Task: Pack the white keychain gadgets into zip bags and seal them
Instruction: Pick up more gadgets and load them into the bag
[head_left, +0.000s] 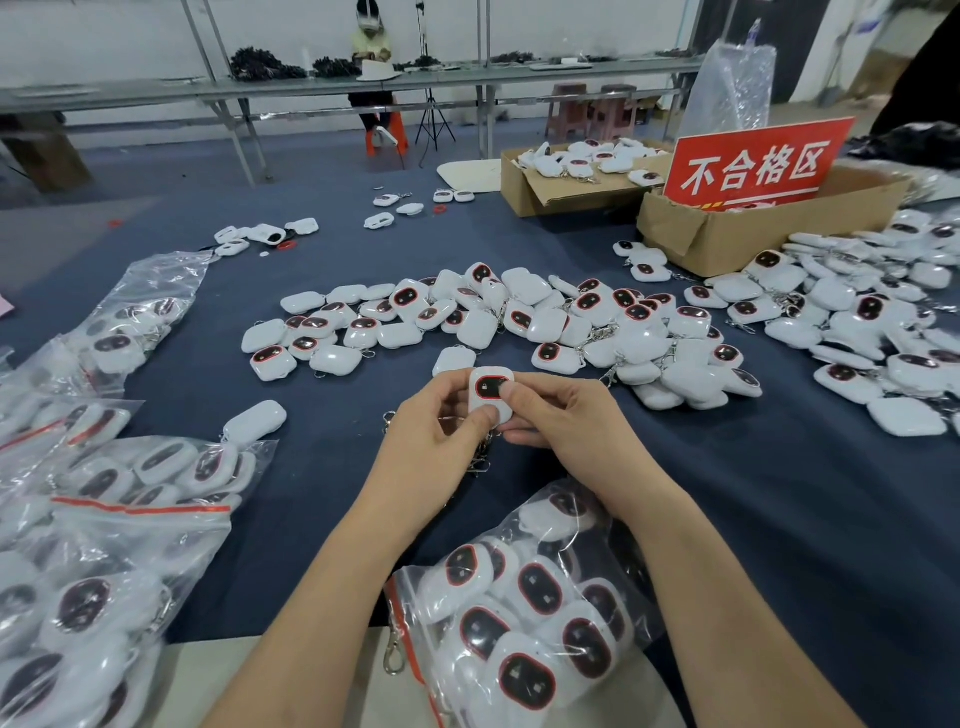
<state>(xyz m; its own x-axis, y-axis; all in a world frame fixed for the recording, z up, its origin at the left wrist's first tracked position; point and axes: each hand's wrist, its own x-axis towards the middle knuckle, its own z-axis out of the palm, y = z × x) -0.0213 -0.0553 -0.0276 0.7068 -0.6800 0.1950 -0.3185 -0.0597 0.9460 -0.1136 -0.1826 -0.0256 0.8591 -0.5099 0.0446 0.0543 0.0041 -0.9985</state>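
Through the head camera we saw both hands meeting over the middle of the table (779, 493), which was covered in dark blue cloth. The left hand (441, 415) and the right hand (561, 415) shared one white keychain gadget (491, 392), its dark, red-ringed screen facing up. Each grip was closed on it, thumbs pressing its near face and fingers curled behind. A metal chain (480, 457) hung below the gadget, between the palms.

Just beyond the hands lay a loose heap of gadgets (519, 317), and a larger heap (883, 332) spread along the right side. Near us, between the forearms, lay a clear zip bag (519, 623) full of gadgets — a metal clip (393, 657) stuck out past its red zip strip. More filled bags (119, 545) were piled on the near left.

At the far right stood a cardboard box (727, 239) bearing a red sign (753, 166), and left of it a second box (519, 189) held more gadgets. Far off, a person (370, 47) sat behind a long bench.
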